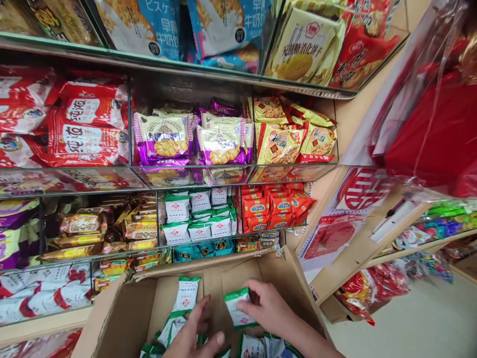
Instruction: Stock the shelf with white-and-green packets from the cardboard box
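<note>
A cardboard box (108, 318) stands in front of me with several white packets with green ends inside it. My right hand (270, 306) pinches one white-and-green snack packet (237, 309) between thumb and fingers, above the middle of the box. My left hand (196, 330) is low in the box with thumb and fingers apart and nothing visible between them. Right beside its fingers lie other packets, one of them a white-and-green packet (186, 294) against the box's left side. More packets (253, 345) lie below my right wrist.
Behind the box, a shelf compartment holds rows of similar white-and-green packets (199, 214), with red packets (274, 206) to their right. Purple biscuit packs (223, 141) sit one shelf higher. A red item in clear plastic (432, 124) hangs at upper right.
</note>
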`<state>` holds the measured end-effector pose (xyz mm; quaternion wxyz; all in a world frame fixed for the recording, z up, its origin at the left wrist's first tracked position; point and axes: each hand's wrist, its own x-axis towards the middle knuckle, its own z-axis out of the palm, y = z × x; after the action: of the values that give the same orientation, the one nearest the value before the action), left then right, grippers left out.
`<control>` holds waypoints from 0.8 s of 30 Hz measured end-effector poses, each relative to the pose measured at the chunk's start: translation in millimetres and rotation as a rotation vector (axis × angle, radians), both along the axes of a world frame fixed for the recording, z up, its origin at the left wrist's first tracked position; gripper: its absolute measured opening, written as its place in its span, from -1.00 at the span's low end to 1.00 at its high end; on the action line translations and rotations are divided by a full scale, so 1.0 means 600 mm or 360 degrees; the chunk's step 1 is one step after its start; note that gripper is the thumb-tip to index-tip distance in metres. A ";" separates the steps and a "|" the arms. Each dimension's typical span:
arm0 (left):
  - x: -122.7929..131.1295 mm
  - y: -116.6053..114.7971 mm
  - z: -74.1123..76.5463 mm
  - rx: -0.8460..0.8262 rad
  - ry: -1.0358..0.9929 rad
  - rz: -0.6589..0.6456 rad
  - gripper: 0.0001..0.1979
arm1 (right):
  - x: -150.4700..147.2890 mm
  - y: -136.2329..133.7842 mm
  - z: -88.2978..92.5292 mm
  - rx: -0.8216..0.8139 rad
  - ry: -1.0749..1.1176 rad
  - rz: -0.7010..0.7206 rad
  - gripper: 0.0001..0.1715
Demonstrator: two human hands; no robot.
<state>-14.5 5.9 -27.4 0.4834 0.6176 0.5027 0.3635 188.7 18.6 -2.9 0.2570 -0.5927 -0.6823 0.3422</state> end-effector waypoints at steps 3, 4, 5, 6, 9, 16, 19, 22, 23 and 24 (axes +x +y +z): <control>0.019 0.006 0.026 -0.0285 -0.0221 -0.0118 -0.47 | -0.026 -0.005 0.021 -0.0142 0.0837 -0.0128 -0.77; 0.024 0.008 0.036 -0.0331 -0.0285 -0.0125 -0.51 | -0.035 -0.006 0.024 -0.0158 0.1030 -0.0148 -0.75; 0.028 0.010 0.045 -0.0368 -0.0340 -0.0129 -0.55 | -0.043 -0.006 0.026 -0.0151 0.1177 -0.0181 -0.73; 0.030 0.012 0.053 -0.0394 -0.0386 -0.0119 -0.58 | -0.049 -0.006 0.026 -0.0135 0.1282 -0.0231 -0.72; 0.028 0.012 0.066 -0.0445 -0.0489 -0.0052 -0.63 | -0.061 -0.006 0.025 -0.0125 0.1511 -0.0416 -0.71; 0.025 0.000 0.045 -0.0452 -0.0675 0.0276 -0.59 | -0.068 -0.003 0.007 -0.0400 0.2187 -0.0575 -0.67; 0.024 0.000 0.042 -0.0471 -0.0724 0.0248 -0.63 | -0.069 -0.004 -0.001 -0.0386 0.2025 -0.0547 -0.67; 0.020 0.004 0.049 -0.0475 -0.0739 0.0218 -0.66 | -0.070 -0.006 -0.005 -0.0296 0.1830 -0.0472 -0.66; 0.020 0.005 0.051 -0.0477 -0.0738 0.0226 -0.65 | -0.071 -0.006 -0.006 -0.0281 0.1834 -0.0471 -0.67; 0.019 0.006 0.052 -0.0478 -0.0736 0.0251 -0.62 | -0.072 -0.006 -0.006 -0.0271 0.1868 -0.0487 -0.67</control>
<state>-2.8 9.6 3.6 0.6415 0.3988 0.4739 0.4526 145.3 14.7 -6.6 0.5880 -0.4150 -0.3043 0.6241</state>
